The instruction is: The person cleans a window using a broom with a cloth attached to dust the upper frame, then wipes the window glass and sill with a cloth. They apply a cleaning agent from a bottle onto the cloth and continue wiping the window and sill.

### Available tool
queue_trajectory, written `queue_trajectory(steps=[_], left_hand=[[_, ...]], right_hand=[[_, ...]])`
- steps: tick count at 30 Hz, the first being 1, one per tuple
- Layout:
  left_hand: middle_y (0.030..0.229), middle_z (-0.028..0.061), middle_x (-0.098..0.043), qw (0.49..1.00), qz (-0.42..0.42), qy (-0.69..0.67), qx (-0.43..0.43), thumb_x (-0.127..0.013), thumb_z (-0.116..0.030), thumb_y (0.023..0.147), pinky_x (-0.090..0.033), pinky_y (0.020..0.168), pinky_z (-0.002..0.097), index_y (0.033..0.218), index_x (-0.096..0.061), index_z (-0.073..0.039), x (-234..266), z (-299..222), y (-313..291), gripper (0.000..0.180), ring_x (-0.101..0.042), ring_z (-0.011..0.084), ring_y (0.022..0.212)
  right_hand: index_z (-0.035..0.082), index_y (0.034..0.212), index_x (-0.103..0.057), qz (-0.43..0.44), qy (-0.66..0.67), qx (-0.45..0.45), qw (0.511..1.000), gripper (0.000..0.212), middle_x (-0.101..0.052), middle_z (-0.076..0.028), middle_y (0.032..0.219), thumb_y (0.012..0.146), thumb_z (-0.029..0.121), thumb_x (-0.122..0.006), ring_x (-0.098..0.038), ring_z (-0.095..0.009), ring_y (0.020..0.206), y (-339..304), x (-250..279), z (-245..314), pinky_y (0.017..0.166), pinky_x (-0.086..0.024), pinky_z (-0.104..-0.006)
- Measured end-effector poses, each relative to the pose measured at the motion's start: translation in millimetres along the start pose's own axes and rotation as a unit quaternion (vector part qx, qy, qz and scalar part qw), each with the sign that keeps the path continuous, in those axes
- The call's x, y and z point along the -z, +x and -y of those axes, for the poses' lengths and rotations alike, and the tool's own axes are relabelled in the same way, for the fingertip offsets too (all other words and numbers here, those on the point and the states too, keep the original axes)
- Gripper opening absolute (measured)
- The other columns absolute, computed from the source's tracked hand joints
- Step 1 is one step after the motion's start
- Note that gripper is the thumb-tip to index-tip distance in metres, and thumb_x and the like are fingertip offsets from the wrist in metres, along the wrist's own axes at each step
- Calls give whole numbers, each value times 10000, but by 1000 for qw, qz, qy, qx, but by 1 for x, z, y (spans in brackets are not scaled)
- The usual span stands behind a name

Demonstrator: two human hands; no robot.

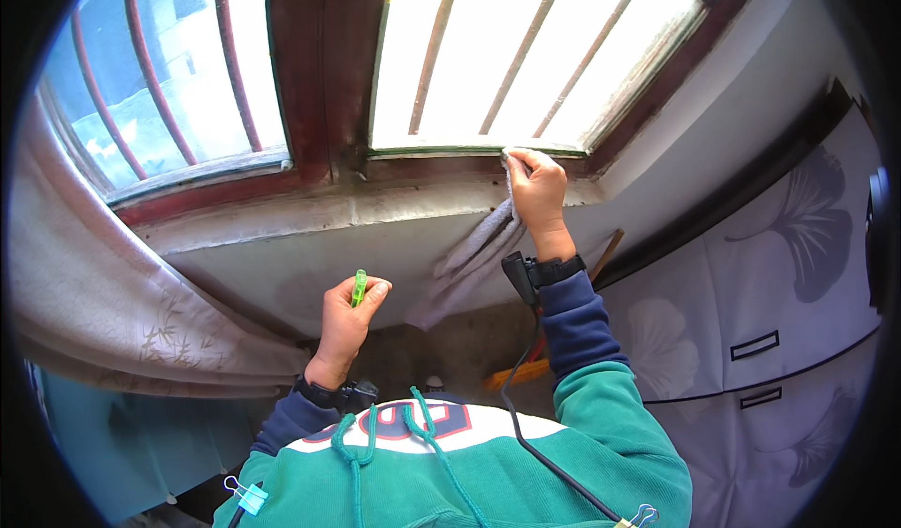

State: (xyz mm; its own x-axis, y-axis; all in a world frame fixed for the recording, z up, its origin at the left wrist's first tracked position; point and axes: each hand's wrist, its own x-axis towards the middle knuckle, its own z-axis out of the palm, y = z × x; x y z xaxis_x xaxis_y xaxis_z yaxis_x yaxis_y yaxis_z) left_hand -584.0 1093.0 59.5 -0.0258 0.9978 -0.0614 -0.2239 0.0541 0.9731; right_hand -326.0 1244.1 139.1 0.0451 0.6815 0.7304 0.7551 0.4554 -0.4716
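Note:
My left hand (343, 326) is closed round a small bright-green, see-through plastic tool (359, 287); its upper end sticks out past the thumb, and the rest is hidden in the fist, so I cannot tell its exact kind. My right hand (540, 190) reaches up to the lower rail of the dark red window frame (432, 168). Its fingers pinch the upper end of a pale greyish-purple cloth (474, 251), pressed near the bottom edge of the glass pane (488, 59). The cloth hangs over the sill (404, 206) and down in folds along the wall.
Rusty bars (436, 49) stand behind the glass. A pale curtain (122, 284) is gathered at the left. A whitish cabinet with grey leaf patterns (694, 340) fills the right side. A black cable (511, 397) runs from my right wrist. Something orange (519, 374) lies low beside my right sleeve.

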Motion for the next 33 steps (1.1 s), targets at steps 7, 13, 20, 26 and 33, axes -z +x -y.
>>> queue_trajectory(steps=[7, 13, 20, 26, 33], left_hand=[[805, 8, -647, 1000, -25, 3, 5, -643, -98, 873, -445, 716, 218, 894, -667, 27, 15, 6, 0, 129, -550, 63, 758], [809, 7, -647, 1000, -21, 4, -14, -644, -100, 872, -443, 698, 223, 905, -665, 28, 12, 2, 4, 133, -541, 58, 749], [805, 3, -646, 998, -50, 4, -26, -646, -96, 871, -435, 694, 210, 888, -667, 28, 27, -3, -4, 127, -536, 55, 745], [796, -1, -644, 996, -83, -5, -39, -648, -100, 870, -433, 681, 213, 886, -669, 27, 41, -1, -11, 130, -531, 52, 732], [762, -19, -620, 994, -94, 14, -49, -661, -119, 861, -424, 664, 218, 879, -665, 30, 48, -2, -13, 150, -511, 45, 715]], right_hand=[[19, 763, -610, 14, -209, 19, 978, 162, -610, -174, 711, 845, 137, -534, -605, -362, 642, -4, -36, 39, 586, -488, -426], [40, 746, -572, 54, -76, 80, 992, 154, -592, -152, 717, 847, 149, -532, -602, -338, 645, -21, -91, 111, 576, -487, -421], [98, 785, -609, 53, -185, 93, 977, 66, -602, -117, 697, 813, 151, -583, -609, -314, 620, -10, -51, 76, 545, -482, -394], [46, 795, -624, 27, -204, 49, 977, 109, -629, -155, 723, 823, 134, -566, -624, -338, 638, -11, -63, 90, 575, -500, -414], [40, 778, -579, 57, -107, 103, 987, 45, -599, -141, 723, 790, 81, -567, -612, -333, 622, -29, -104, 139, 548, -487, -400]])
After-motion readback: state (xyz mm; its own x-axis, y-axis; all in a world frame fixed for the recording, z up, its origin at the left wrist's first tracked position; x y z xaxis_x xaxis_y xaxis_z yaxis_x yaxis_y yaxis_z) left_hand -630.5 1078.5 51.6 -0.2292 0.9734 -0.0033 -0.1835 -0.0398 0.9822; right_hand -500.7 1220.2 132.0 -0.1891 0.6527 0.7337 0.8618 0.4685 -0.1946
